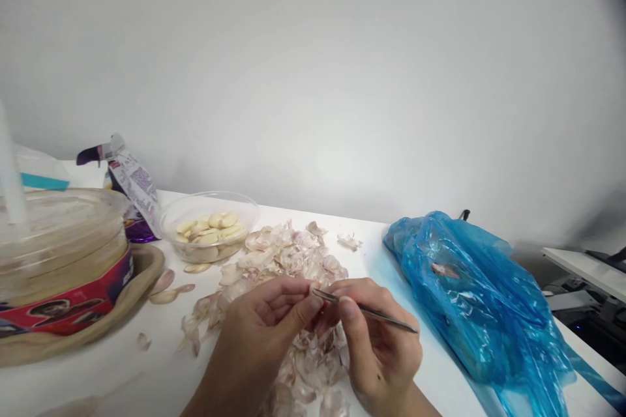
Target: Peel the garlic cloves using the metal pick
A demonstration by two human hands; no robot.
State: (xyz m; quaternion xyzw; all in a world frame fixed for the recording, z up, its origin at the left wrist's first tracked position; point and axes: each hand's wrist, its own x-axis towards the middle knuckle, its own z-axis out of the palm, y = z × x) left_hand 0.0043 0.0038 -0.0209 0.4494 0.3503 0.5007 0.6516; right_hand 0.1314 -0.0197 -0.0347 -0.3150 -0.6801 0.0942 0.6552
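Observation:
My left hand (274, 319) is closed in a pinch on a garlic clove (313, 288), of which only a small pale part shows between the fingertips. From the right, my right hand (379, 332) grips a slim, pointed metal tool (386, 318); its exact kind is unclear. The tool's far end touches the clove at my left thumb. Below and behind both hands spreads a heap of dry garlic skins (288, 254). A clear plastic bowl (171, 234) beyond my left hand holds several peeled garlic cloves (215, 229).
Unpeeled cloves (163, 281) lie on the white table (117, 378) at left. Beside them stands a lidded plastic tub (105, 273) in a brown holder (151, 264). A purple snack packet (139, 192) is behind. A crumpled blue plastic bag (469, 287) fills the right side.

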